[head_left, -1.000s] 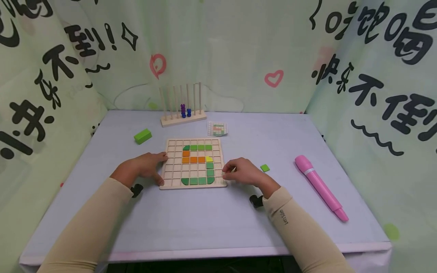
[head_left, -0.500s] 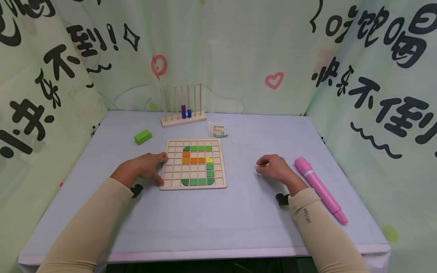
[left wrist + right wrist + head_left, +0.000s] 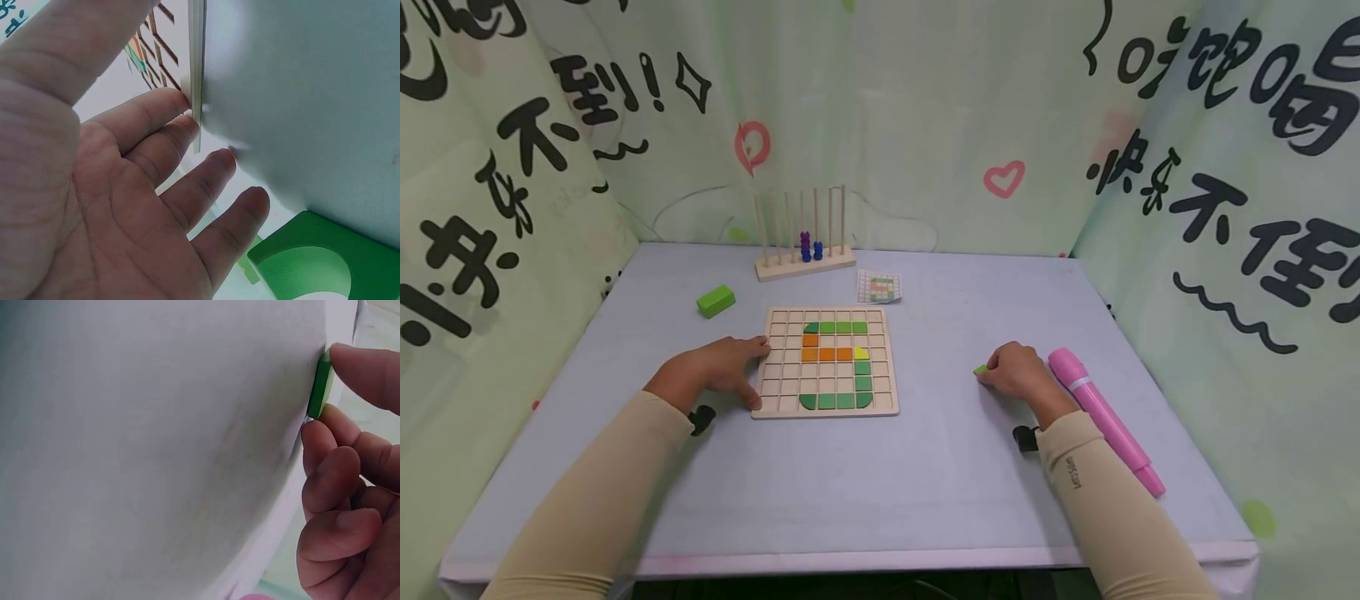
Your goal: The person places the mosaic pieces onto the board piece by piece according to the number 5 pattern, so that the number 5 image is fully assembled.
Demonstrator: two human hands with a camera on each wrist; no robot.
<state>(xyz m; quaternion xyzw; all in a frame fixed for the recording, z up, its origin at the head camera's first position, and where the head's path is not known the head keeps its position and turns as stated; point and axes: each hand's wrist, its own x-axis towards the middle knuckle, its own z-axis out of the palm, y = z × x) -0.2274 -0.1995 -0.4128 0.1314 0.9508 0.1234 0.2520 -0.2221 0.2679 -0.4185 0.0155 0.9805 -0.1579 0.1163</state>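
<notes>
In the head view a square wooden grid board (image 3: 781, 367) lies on the table. Green, orange and yellow tiles (image 3: 835, 354) form a bent figure on it. My left hand (image 3: 718, 365) rests at the board's left side, thumb by the near corner. Its spread fingers (image 3: 212, 178) show in the left wrist view, some of them against the board's edge. Off to the right of the board, my right hand (image 3: 1018, 371) pinches a small green tile (image 3: 320, 385) between thumb and index finger. That tile is at the table surface; whether it is lifted I cannot tell.
A pink marker-shaped stick (image 3: 1105, 421) lies just right of my right hand. Behind the board are a green block (image 3: 716, 301), a small pattern card (image 3: 879, 287) and a wooden peg stand (image 3: 805, 265) with purple and blue beads. Printed curtains surround the table.
My right hand has left the board's right edge and moved right to the green tile that was lying on the table, now pinched. My left hand has stayed at the board.
</notes>
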